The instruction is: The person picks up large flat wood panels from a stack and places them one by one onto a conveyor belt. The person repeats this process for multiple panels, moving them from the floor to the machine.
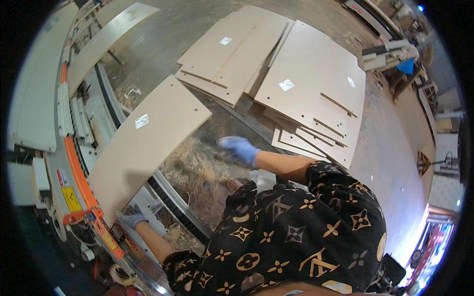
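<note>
Left hand [133, 217] apparently touches smooth, flat board [142, 148].

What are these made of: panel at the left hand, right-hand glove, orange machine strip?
Panel: likely wood-based board, smooth beige face; flat sheet with small dark holes.
Right-hand glove: probably matte blue fabric; close fit, but blur hides the weave.
Orange strip: painted metal or plastic, can't tell; opaque, even colour.
</note>
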`<move>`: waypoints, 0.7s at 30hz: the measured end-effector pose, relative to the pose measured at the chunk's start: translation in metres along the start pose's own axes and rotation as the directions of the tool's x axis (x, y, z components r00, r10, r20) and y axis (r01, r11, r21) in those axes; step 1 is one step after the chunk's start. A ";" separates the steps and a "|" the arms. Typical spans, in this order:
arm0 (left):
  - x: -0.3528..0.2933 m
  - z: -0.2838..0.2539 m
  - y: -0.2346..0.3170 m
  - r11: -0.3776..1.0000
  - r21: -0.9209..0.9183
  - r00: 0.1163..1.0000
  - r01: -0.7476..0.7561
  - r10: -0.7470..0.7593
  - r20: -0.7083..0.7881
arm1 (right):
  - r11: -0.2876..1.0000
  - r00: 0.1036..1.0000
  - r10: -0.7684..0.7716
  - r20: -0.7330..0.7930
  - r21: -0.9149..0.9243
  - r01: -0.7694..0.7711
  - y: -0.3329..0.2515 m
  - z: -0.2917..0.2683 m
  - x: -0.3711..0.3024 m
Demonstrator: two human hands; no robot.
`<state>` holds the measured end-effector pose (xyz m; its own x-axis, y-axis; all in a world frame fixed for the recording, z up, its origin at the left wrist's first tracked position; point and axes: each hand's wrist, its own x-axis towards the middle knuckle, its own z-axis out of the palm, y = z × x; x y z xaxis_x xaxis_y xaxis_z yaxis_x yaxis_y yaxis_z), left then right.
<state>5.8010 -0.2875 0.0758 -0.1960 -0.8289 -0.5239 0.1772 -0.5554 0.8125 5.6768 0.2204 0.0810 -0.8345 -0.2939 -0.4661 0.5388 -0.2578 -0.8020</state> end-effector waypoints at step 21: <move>-0.363 0.048 -0.279 0.827 0.562 0.288 0.002 -0.539 0.792 | 0.908 0.964 0.210 -0.162 0.397 -0.131 0.006 -0.177 -0.086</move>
<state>5.7765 0.1719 0.0513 -0.9154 0.1132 -0.3864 -0.3963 -0.4233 0.8148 5.7312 0.4066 0.0502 -0.7103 -0.1889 -0.6781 0.6447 -0.5613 -0.5190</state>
